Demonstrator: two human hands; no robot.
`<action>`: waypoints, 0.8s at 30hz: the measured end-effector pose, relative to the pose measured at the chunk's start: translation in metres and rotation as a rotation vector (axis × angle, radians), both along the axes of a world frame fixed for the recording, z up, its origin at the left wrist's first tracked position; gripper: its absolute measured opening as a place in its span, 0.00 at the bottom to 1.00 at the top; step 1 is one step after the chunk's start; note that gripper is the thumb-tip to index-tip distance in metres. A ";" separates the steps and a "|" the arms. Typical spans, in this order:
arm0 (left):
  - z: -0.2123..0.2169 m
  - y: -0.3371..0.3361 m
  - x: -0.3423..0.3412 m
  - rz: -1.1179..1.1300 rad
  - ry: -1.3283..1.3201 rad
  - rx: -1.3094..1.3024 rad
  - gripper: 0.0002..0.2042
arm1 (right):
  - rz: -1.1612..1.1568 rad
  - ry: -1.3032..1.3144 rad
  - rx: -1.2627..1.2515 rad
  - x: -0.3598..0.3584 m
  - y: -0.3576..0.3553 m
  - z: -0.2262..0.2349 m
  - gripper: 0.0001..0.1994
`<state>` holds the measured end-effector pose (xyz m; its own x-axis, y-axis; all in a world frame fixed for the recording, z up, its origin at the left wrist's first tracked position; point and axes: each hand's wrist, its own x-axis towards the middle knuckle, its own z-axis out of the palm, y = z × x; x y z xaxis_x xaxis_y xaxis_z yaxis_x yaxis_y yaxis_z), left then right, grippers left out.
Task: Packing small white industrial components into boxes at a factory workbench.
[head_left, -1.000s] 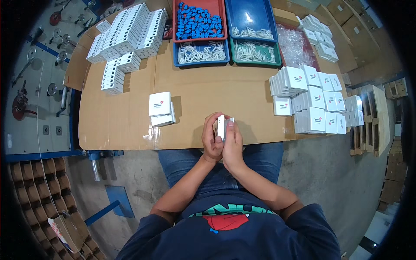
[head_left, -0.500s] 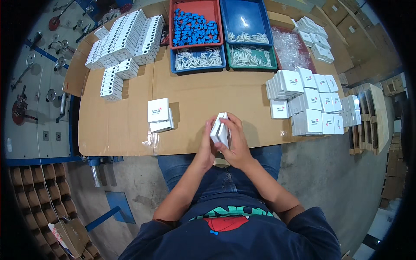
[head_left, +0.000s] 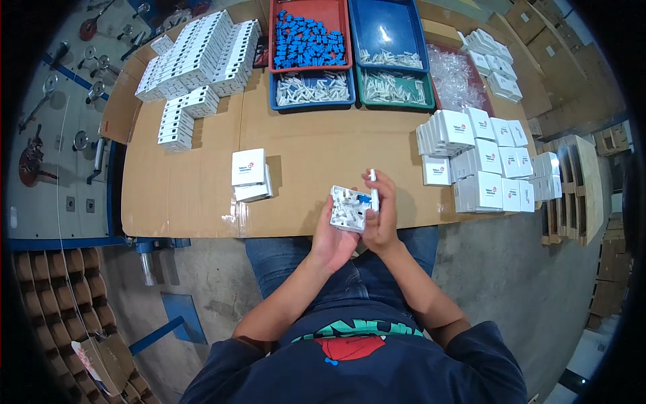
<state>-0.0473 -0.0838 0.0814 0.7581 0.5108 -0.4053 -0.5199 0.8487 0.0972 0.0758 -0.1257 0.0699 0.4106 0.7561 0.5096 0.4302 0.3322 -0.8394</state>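
Over the near edge of the cardboard-covered table (head_left: 202, 195), the left hand (head_left: 331, 241) cradles a square white plastic plate (head_left: 348, 209), ribbed back upward, while the right hand (head_left: 381, 215) pinches a small white plastic piece (head_left: 372, 176) at its edge. A blue insert already sits in it. Finished white boxes (head_left: 484, 161) stack right; many parts remain. At the table's far edge, a red tray (head_left: 306, 40) holds blue clips and blue and green trays (head_left: 390, 87) hold white pieces.

White part (head_left: 350, 209) seemingly matt plastic; tabletop (head_left: 309, 145) matt cardboard.

Cardboard-covered table (head_left: 202, 188) bears white boxes (head_left: 250, 175), trays (head_left: 313, 91).
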 end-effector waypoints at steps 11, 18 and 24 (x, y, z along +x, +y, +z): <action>-0.026 0.036 -0.013 -0.122 0.301 0.366 0.29 | -0.333 0.302 -0.522 0.092 0.003 -0.063 0.19; -0.024 0.042 -0.015 -0.135 0.215 0.356 0.29 | -0.067 -0.096 -0.421 0.049 0.008 0.003 0.13; -0.043 0.040 -0.011 -0.053 0.228 0.406 0.27 | 0.205 -0.052 -0.501 0.005 0.020 0.008 0.11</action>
